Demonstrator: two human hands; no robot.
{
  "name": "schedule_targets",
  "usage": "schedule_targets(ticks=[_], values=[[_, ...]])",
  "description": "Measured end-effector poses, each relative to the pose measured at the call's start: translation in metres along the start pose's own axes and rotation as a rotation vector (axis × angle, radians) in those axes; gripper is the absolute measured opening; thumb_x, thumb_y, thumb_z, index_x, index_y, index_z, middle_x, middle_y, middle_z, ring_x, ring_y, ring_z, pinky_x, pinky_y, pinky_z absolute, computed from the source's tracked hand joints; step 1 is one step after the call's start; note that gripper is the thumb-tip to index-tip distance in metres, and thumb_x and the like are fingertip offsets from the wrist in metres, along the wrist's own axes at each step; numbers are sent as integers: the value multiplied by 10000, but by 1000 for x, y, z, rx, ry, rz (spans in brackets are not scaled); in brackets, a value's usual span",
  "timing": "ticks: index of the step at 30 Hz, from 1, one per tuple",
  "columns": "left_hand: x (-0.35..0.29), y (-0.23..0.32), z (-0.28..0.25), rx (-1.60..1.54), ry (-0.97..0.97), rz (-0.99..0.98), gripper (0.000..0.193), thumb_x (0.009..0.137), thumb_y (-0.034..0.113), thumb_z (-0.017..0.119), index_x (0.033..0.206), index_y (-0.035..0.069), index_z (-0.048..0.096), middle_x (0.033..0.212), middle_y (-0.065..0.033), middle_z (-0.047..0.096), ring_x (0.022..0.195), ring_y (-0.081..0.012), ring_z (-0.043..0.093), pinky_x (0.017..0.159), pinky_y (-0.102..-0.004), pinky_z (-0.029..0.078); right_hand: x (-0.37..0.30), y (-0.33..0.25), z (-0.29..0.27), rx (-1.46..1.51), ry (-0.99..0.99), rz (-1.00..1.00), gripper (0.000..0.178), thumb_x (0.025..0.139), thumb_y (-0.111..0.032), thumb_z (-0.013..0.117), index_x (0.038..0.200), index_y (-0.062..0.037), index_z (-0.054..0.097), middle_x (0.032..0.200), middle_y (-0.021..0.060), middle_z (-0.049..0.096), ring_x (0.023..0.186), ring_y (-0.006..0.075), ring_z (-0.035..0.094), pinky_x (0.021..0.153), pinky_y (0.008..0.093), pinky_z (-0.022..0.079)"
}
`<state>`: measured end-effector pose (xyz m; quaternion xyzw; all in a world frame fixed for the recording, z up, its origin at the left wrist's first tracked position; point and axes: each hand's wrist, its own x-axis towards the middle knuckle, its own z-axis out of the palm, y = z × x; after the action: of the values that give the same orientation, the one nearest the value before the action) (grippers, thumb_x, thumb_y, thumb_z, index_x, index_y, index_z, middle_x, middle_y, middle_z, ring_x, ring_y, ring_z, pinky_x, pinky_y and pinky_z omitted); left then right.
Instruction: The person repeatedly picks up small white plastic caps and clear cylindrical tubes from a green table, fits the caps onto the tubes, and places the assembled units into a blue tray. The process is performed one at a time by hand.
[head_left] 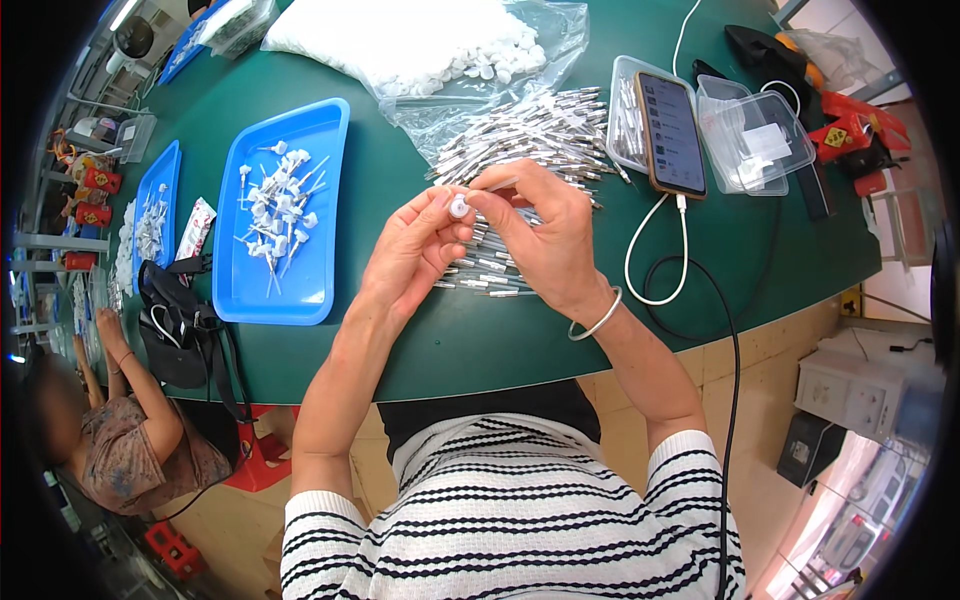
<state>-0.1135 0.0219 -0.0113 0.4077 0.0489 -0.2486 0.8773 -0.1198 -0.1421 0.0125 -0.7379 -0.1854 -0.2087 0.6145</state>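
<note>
My left hand (405,255) is pinched on a small round white plastic cap (459,207), held above the table edge of a loose pile. My right hand (548,235) meets it there, thumb and forefinger closed on a thin pale rod (504,184) whose far end points toward the cap. Fingers hide whether rod and cap are joined. Beneath and beyond both hands spreads a heap of slim clear-and-silver rods (530,130). Left of my hands, a blue tray (228,270) holds several white caps with rods attached (278,205).
A big clear bag (400,45) of white caps lies at the back. On the right are a phone (672,130) propped on a plastic box, a clear container (750,140) and white and black cables. A black bag (175,335) sits left, near another seated person (140,440).
</note>
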Motion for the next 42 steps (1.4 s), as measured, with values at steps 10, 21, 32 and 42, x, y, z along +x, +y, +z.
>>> schedule_targets(ticks=[10,21,32,42], values=[[0,1,-2,76,26,22,197,957,199,543,1016,19,597,832,-51,626,718,-85,609,591,-193,521,5,-2,-11,-55,-123,14,74,795,-71,680,845,-29,645,764,83,636,619,193,612,561,292,472],[0,1,-4,173,15,43,202,951,210,555,1007,25,613,841,-45,631,716,-78,606,601,-197,528,8,-3,-16,-90,-178,2,48,789,-51,662,819,-25,634,797,91,641,670,236,619,595,318,474],[-1,1,-3,203,44,78,198,946,199,563,1011,19,614,859,-52,639,726,-84,619,622,-208,549,8,-3,-17,-129,-206,-66,51,789,-43,648,837,-46,630,811,84,636,688,245,622,608,330,488],[0,-1,-3,146,53,83,202,942,188,569,1027,10,613,864,-51,642,744,-93,635,631,-212,562,5,-1,-12,-138,-179,-55,60,780,-49,661,838,-45,645,783,93,643,674,244,627,603,332,496]])
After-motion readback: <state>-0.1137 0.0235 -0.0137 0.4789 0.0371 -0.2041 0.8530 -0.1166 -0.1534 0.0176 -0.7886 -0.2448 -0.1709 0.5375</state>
